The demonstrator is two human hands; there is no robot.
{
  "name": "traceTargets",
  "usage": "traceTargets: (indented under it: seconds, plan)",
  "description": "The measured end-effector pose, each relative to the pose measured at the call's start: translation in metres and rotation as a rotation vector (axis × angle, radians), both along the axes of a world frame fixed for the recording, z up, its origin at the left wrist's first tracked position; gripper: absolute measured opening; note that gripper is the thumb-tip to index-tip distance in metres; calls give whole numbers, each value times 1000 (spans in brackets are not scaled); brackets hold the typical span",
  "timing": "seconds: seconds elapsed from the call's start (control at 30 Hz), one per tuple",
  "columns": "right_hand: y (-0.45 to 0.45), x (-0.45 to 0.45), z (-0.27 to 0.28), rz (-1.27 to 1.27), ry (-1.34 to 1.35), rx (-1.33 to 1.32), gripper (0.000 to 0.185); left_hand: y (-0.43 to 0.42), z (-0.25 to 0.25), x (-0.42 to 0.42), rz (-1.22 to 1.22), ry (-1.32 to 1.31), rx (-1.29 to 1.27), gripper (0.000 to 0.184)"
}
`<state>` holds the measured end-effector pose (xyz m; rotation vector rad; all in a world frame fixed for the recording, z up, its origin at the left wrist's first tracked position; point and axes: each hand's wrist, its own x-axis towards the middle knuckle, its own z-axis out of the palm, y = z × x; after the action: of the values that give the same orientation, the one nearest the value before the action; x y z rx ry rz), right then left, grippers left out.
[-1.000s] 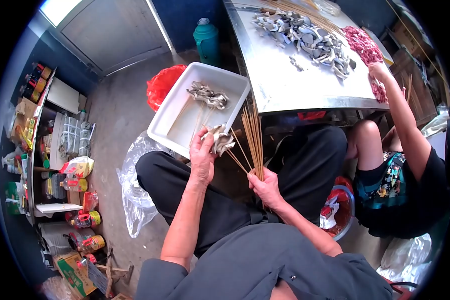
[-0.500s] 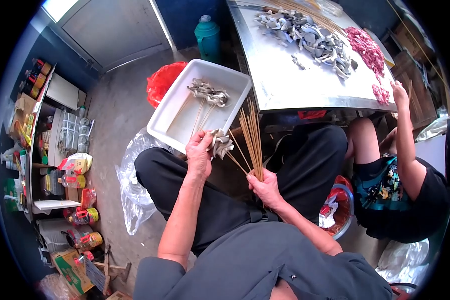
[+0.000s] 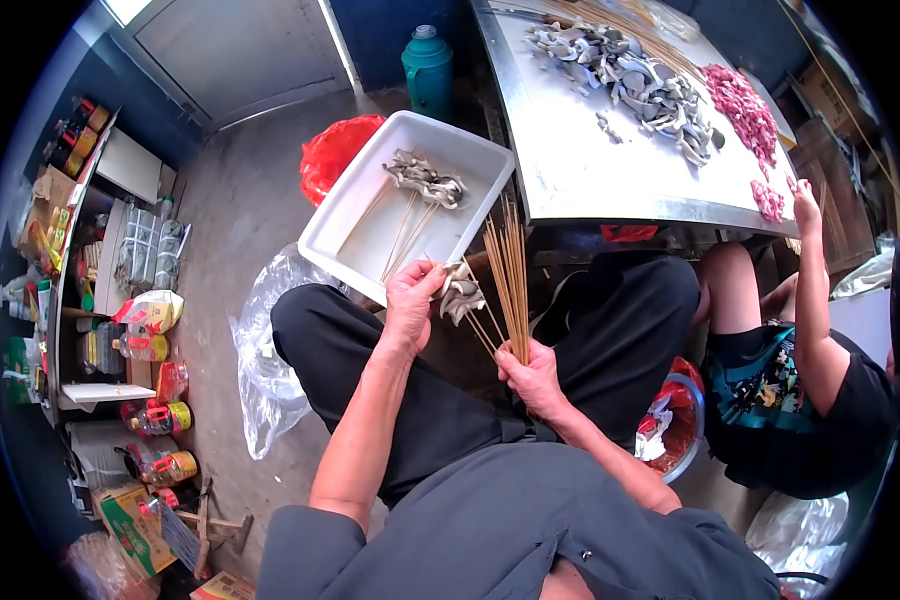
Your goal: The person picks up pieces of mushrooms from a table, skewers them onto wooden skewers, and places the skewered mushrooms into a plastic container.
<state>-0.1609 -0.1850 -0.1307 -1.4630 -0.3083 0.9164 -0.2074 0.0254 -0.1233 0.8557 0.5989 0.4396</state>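
Observation:
My left hand is closed at the edge of a bunch of grey-white mushroom pieces, its fingertips pinching them. The bunch sits at the upper end of thin sticks that run down to my right hand. My right hand is wrapped round a bundle of wooden skewers, which fan upward. Just beyond my hands is a white plastic tray, tilted in view. Inside it lie skewers threaded with mushroom pieces.
A metal table holds a mushroom heap, red meat pieces and skewers. A co-worker's hand is at its right edge. A teal flask, red bag, lined bucket and shelves of bottles stand around.
The view has shifted slightly. My left hand has moved from above the mushroom bunch to its left side, still pinching. The co-worker's hand has moved from the meat pile to the table's edge.

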Motion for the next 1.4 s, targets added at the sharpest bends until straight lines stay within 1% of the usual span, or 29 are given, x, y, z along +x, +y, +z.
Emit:
traceTargets:
  seconds: [0.1,0.2,0.27,0.3,0.43,0.57,0.6,0.67,0.7,0.77,0.87,0.93,0.97,1.03,1.07,1.13,1.27,1.33,1.4]
  plan:
    - [0,-1,1,-3,11,1,12,-2,6,-1,-16,-4,-6,7]
    - [0,0,0,-28,73,2,12,-4,4,-2,-28,-15,35,7]
    - [0,1,1,-31,178,18,12,-12,-3,-3,-37,-23,50,6]
    - [1,2,2,-31,179,16,12,-15,-5,-3,-46,-35,70,6]
    - [-1,2,5,-7,217,38,13,-13,0,-4,-88,-42,-12,9]
    - [1,4,5,-21,257,55,12,-13,-2,-1,-85,-67,-15,8]
    - [3,5,4,-24,256,55,12,-14,-2,0,-52,-67,4,8]
    - [12,4,2,-88,139,52,11,-13,-3,1,-20,-66,25,8]
    - [16,4,1,-88,138,54,11,-12,-3,2,15,-60,33,7]
    - [24,5,2,-97,-112,42,15,-9,-2,3,51,-57,42,7]
    - [31,5,3,-86,-135,41,14,-9,-1,1,51,-51,54,7]
    - [33,5,2,-82,-154,58,14,-13,-6,-1,-51,-73,6,8]
    - [32,6,4,-78,-153,56,14,-14,-1,-1,-46,-72,3,8]
    - [29,8,9,-57,-94,10,11,-15,9,-2,-130,-28,-44,7]
    - [28,9,9,-58,-93,9,11,-16,9,-2,-130,-27,-45,7]
    - [26,11,8,-65,51,54,10,-19,9,-1,-216,-35,-70,8]
    - [25,11,13,-87,131,66,12,-18,7,1,-246,-39,-66,10]
    - [25,11,13,-96,198,76,13,-17,5,0,-307,-22,-63,12]
    - [26,12,15,-89,209,69,13,-18,3,-1,-279,-17,-69,15]
